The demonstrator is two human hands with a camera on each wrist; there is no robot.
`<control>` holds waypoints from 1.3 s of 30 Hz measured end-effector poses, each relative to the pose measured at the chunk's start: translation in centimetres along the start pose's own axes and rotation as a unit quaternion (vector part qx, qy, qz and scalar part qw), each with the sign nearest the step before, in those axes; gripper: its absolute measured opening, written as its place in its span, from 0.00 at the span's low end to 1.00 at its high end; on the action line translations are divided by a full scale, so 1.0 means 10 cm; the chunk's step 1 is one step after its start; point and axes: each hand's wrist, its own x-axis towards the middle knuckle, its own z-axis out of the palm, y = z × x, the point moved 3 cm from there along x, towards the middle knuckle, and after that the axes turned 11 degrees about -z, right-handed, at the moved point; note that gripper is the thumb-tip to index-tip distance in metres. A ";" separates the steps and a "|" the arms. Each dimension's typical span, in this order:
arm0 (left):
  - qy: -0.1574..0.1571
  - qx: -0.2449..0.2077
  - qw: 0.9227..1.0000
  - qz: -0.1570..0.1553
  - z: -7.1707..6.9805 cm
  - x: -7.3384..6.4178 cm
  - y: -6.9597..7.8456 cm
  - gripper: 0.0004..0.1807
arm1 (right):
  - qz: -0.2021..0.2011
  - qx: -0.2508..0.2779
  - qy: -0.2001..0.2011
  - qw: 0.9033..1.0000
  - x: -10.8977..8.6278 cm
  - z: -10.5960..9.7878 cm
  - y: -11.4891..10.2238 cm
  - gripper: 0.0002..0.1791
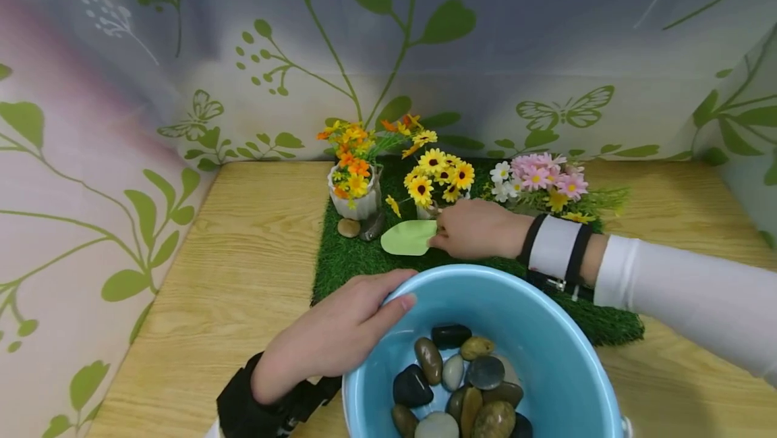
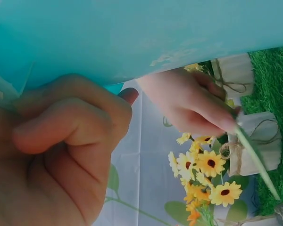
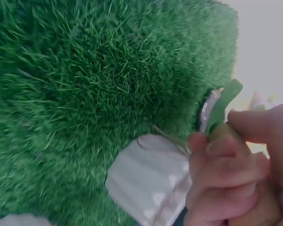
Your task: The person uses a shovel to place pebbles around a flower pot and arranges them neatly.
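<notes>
A light blue bucket (image 1: 570,350) with several smooth pebbles (image 1: 470,377) on its bottom stands nearest me. My left hand (image 1: 334,330) grips its left rim, thumb over the edge; the left wrist view shows curled fingers (image 2: 85,122) against the bucket. Just beyond the bucket, my right hand (image 1: 479,229) holds a small light green trowel (image 1: 409,238), its blade pointing left above the grass mat. In the right wrist view, the fingers wrap the handle, close to a white pot (image 3: 148,176) tied with twine. The trowel's handle is mostly hidden by my hand.
On the green grass mat (image 1: 358,262) stand a white pot (image 1: 357,202) of orange flowers, yellow flowers (image 1: 440,175) in the middle and pink and white flowers (image 1: 546,178) at right. A tan stone (image 1: 349,227) and a dark stone (image 1: 372,226) lie left of the trowel.
</notes>
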 end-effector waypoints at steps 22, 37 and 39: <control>0.030 0.027 0.999 0.013 0.01 -0.01 -0.01 0.19 | -0.289 -0.226 0.164 0.916 -1.48 -0.72 -0.80 0.14; 0.009 0.004 1.000 0.019 -0.01 0.00 0.00 0.19 | -0.307 -0.354 -0.034 0.883 -1.02 -0.09 -1.09 0.19; 0.003 -0.001 1.000 0.022 0.00 0.00 0.00 0.19 | -0.312 -0.374 -0.053 0.872 -0.96 -0.01 -1.11 0.16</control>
